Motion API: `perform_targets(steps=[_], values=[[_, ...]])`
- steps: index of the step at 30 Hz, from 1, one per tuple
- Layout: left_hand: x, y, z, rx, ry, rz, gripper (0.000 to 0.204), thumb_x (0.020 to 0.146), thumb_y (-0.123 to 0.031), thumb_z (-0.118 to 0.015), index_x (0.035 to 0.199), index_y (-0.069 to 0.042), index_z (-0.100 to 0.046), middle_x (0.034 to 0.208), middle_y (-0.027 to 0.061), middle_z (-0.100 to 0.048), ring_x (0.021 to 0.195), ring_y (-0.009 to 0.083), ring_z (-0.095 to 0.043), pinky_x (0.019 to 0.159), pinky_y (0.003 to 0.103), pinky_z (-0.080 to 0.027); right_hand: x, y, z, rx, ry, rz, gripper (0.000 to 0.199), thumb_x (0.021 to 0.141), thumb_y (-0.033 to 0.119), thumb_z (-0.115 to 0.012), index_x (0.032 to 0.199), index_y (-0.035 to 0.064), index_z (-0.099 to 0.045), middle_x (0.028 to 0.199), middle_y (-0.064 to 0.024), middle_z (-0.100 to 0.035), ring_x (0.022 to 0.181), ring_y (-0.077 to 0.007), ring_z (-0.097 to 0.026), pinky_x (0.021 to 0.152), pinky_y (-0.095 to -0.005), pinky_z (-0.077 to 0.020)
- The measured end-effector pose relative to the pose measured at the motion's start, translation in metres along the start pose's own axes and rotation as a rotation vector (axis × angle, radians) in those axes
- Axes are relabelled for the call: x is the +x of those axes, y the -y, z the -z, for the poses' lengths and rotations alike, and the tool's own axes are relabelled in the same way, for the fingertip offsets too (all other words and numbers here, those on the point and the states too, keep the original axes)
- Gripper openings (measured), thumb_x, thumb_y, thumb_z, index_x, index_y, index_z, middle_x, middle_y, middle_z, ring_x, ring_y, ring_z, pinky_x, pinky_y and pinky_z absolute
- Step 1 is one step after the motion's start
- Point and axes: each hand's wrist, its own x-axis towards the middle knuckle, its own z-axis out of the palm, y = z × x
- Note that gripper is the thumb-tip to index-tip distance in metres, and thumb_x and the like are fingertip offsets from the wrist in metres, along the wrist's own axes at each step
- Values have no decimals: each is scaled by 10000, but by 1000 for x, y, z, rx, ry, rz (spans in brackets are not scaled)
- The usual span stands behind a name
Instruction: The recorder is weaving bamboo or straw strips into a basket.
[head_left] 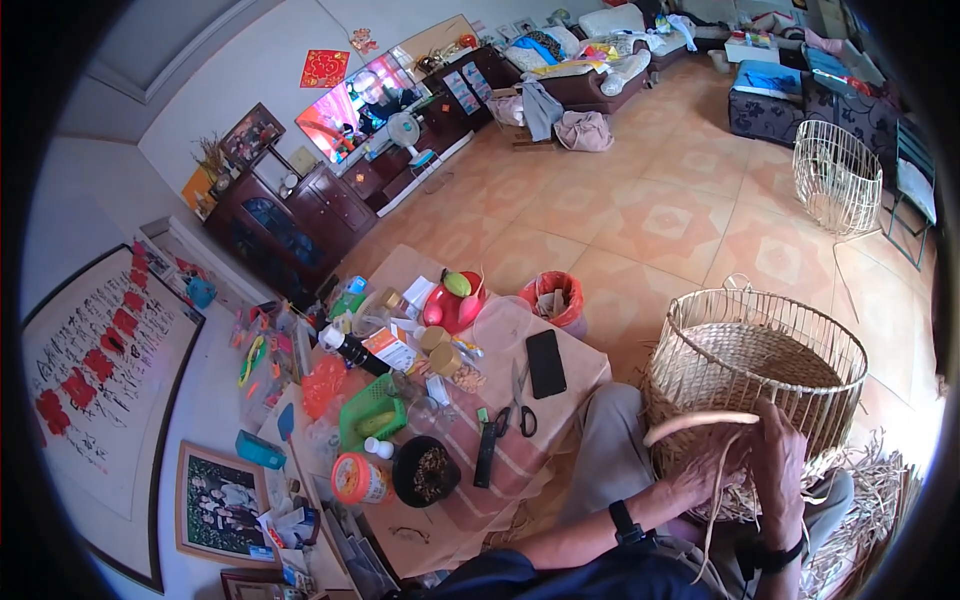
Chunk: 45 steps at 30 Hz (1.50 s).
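A half-woven basket (755,365) of pale straw-coloured cane sits on the person's lap, mouth up, its long axis upright and tilted slightly away. The lower wall is tightly woven and ribbed; above it bare upright stakes rise to a round rim, open like a cage. The left hand (705,470) presses against the basket's near wall, fingers curled around a flat cane strip (700,422) that arcs sideways across the weave. The right hand (780,455), fingers spread fairly wide, lies flat on the same wall, touching the stakes. Left of the basket stands a cluttered table (580,375) with scissors (520,405) and a black phone (545,363).
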Motion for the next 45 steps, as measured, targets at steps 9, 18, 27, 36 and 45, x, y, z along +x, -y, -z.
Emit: perform_targets(steps=[9, 18, 27, 36, 45], values=[[3, 13, 0, 62, -33, -74, 618, 810, -242, -795, 1329, -33, -533, 1184, 139, -604, 1222, 345, -546, 1161, 528, -348, -75, -55, -2, 1072, -294, -645, 359, 940, 16, -706, 1279, 27, -588, 835, -49, -709, 607, -79, -603, 502, -222, -461], [17, 17, 34, -267, 195, -62, 510, 821, -236, -817, 1254, -76, -600, 1049, 104, -644, 1091, 306, -609, 1075, 465, -408, -102, -88, 13, 993, -34, -627, 257, 923, 136, -755, 1106, 46, -599, 767, -77, -716, 459, -69, -544, 391, -231, -389], [36, -16, 66, 150, -34, -144, 302, 910, -116, -589, 1182, 5, -641, 1108, 109, -612, 1078, 252, -599, 1011, 408, -482, -68, -65, 18, 550, 150, -650, 229, 982, 202, -682, 817, 66, -600, 601, -5, -547, 509, -106, -533, 448, -307, -355], [15, -13, 30, -179, -8, -89, 363, 886, -21, -629, 1246, -48, -668, 1080, 116, -624, 1066, 290, -634, 945, 393, -539, -133, -101, 28, 879, 268, -643, 308, 909, 316, -749, 962, 25, -664, 716, -12, -656, 520, -89, -566, 451, -252, -420], [31, 7, 47, -321, 23, 28, 174, 936, -61, -636, 1058, -71, -759, 966, 102, -737, 886, 289, -729, 771, 387, -596, -183, -181, 55, 1610, -612, -665, 366, 1097, 270, -513, 1394, 64, -572, 1175, -32, -682, 812, -114, -550, 718, -306, -470]])
